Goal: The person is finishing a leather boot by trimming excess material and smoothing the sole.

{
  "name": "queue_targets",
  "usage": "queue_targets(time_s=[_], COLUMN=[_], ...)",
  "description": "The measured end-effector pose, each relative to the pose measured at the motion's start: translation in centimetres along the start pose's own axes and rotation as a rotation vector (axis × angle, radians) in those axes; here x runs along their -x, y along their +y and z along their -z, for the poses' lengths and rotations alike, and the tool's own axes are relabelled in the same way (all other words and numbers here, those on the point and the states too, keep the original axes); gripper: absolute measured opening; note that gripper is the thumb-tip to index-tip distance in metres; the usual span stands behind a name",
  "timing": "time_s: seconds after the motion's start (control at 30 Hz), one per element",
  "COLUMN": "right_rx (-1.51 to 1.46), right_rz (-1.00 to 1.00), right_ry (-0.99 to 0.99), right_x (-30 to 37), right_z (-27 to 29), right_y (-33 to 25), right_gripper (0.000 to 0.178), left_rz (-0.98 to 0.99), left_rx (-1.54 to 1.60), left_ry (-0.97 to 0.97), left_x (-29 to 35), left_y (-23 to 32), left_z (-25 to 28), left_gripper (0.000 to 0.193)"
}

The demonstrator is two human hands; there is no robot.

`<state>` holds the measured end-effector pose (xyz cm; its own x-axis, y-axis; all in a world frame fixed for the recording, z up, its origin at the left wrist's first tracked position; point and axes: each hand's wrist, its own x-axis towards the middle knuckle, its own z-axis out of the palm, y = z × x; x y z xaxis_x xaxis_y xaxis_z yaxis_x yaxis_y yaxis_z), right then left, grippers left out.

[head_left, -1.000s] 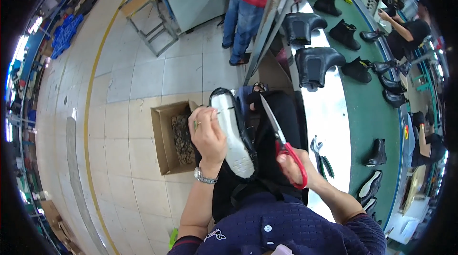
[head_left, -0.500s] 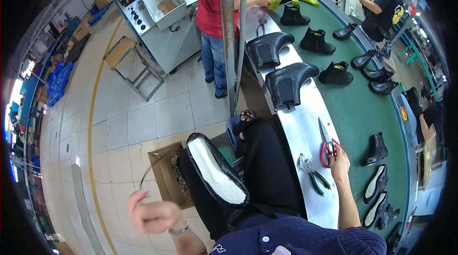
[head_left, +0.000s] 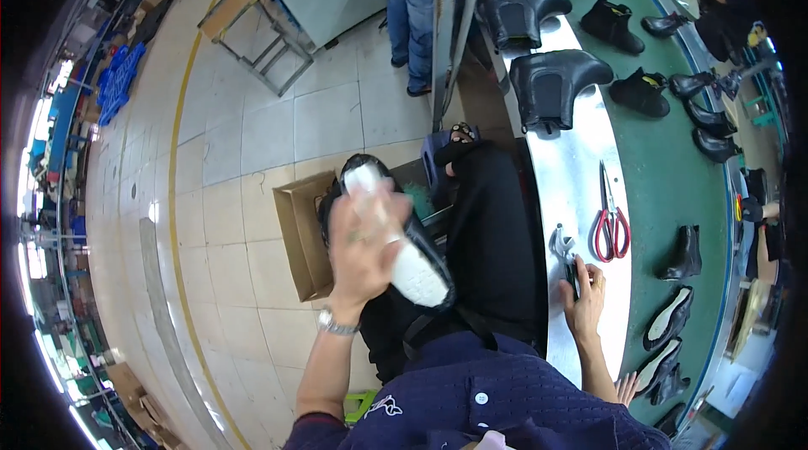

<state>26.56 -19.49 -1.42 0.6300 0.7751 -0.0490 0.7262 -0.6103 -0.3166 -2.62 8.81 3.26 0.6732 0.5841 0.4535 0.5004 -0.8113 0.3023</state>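
Across my lap lies a black boot (head_left: 437,258), its white, bare sole turned up. My left hand (head_left: 362,239), with a metal watch at the wrist, is over the middle of that sole; motion smears its fingers, so their grip is unclear. On the shiny metal bench, my right hand (head_left: 582,303) has its fingers closed around the dark handles of the pliers (head_left: 563,241), whose jaws point away from me. Just beyond it lie red-handled scissors (head_left: 612,227), untouched, blades pointing away.
Two black boots (head_left: 560,84) lie farther up the metal bench (head_left: 581,168). Several more stand on the green table (head_left: 648,164) at right. Another person's hand (head_left: 627,388) shows beside the lower-right boots. An open cardboard box (head_left: 295,235) is left of my legs, a metal post (head_left: 443,46) ahead.
My right hand has let go of the scissors and taken the pliers. My left hand, earlier out to the left with a thin dark strip, has come in over the boot sole.
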Motion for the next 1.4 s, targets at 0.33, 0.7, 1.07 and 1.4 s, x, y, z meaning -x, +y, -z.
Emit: queue_targets(time_s=[0.33, 0.7, 1.07, 1.4], right_rx=[-1.228, -0.881, -0.469, -0.362], right_rz=[-0.423, 0.004, 0.043, 0.568], right_ry=[-0.41, -0.925, -1.301, -0.55], right_x=[-3.9, -14.6, -24.2, -16.8], right_z=[2.4, 9.0, 9.9, 6.0], right_y=[-1.0, -13.0, -22.4, -19.1], right_gripper=[0.036, 0.06, 0.067, 0.05], left_rz=[0.07, 0.151, 0.09, 0.108], left_rx=[0.446, 0.12, 0.078, 0.175], left_ry=[-0.454, -0.284, -0.342, -0.119], left_x=[-13.8, -15.1, -10.5, -8.8], left_y=[-3.7, -4.1, 0.0, 0.9], left_z=[-3.6, -6.1, -2.8, -4.1], left_gripper=[0.06, 0.03, 0.107, 0.083])
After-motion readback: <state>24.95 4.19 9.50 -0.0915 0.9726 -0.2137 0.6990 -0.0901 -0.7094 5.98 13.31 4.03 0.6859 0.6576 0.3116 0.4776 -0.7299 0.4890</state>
